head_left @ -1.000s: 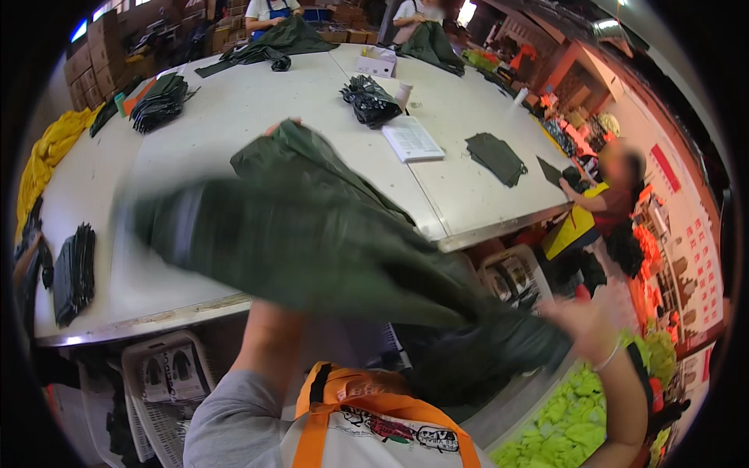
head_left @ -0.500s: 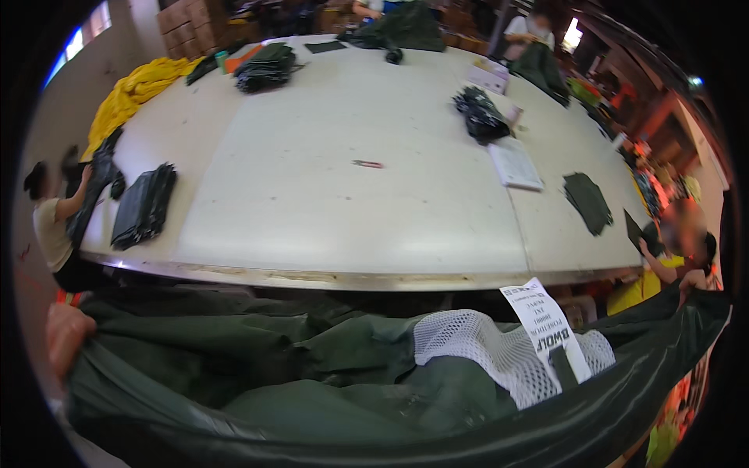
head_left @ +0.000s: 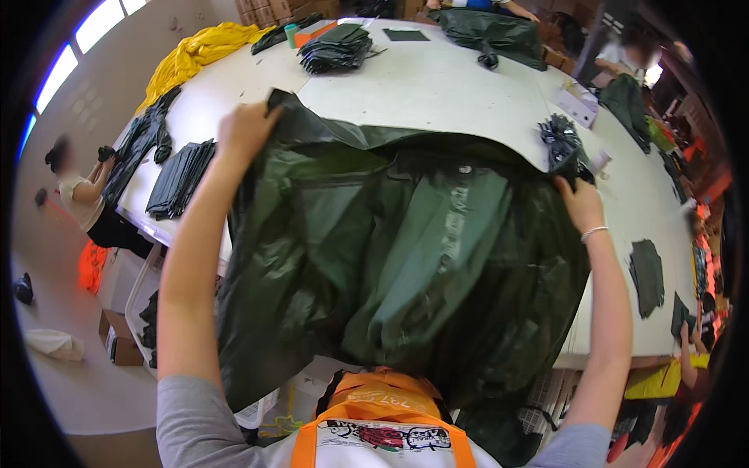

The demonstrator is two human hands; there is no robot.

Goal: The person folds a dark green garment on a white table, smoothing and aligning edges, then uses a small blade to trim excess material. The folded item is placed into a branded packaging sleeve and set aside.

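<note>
A large dark green waterproof garment (head_left: 449, 249) is stretched between my raised hands, over the near part of the white table (head_left: 476, 93). Its smooth, shiny sheet sags in folds, with a lighter green panel down the middle. My left hand (head_left: 248, 134) is closed on the upper left corner, higher than the other. At the upper right edge, my right hand (head_left: 581, 204) grips the cloth with fingers closed. Both arms reach forward, and the lower part of the garment hangs close to my body. The table's front edge is mostly hidden behind it.
Left on the table lie a dark folded stack (head_left: 181, 179) and yellow cloth (head_left: 199, 62). Another dark pile (head_left: 335, 48) lies farther back. Rightward are a dark bundle (head_left: 563, 142), a small box (head_left: 577, 105) and green pieces (head_left: 646, 277). A co-worker (head_left: 84, 191) stands left; others work around.
My hands have risen and come closer together, lifting the garment from low in front of me to over the table. Its white mesh and paper label no longer show.
</note>
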